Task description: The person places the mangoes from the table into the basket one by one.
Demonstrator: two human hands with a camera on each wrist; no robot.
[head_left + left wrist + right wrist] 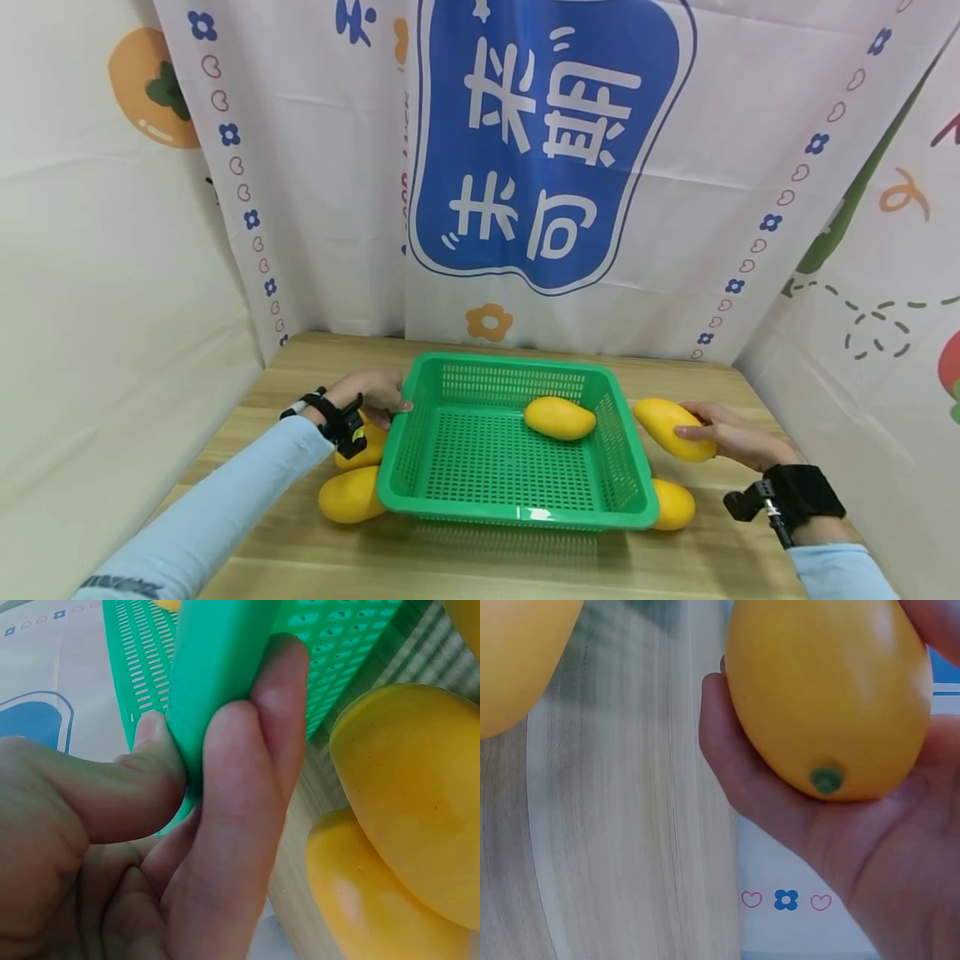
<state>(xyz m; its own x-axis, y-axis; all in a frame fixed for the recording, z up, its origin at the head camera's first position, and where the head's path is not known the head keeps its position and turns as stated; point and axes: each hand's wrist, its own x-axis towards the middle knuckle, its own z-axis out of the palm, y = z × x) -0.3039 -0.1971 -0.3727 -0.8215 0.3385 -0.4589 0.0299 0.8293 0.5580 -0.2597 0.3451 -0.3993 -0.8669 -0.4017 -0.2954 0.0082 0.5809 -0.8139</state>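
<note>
Our left fingers (247,825) curl round the left rim of a green basket (457,450), with the thumb pressed against the rim from the other side, so the left hand (371,396) pinches the plastic edge. That wrist wears a black strap, and the forearm, in a pale blue sleeve, reaches in from the lower left across the tabletop (480,558). Two yellow mangoes lie just beside this hand, outside the basket's left wall: one under the wrist (363,450), one nearer to us (348,494).

Our right fingers (727,750) wrap round a yellow mango (673,427), its green stem end facing the wrist camera. The right hand (731,433) holds it just beside the basket's right wall, at about rim height; we cannot tell whether it touches the tabletop. The right forearm comes in from the lower right, also strapped and sleeved in blue.

Inside the basket one mango (559,417) lies near the far right corner. Another mango (671,504) rests on the tabletop against the basket's near right corner. Printed cloth (540,150) hangs behind.
</note>
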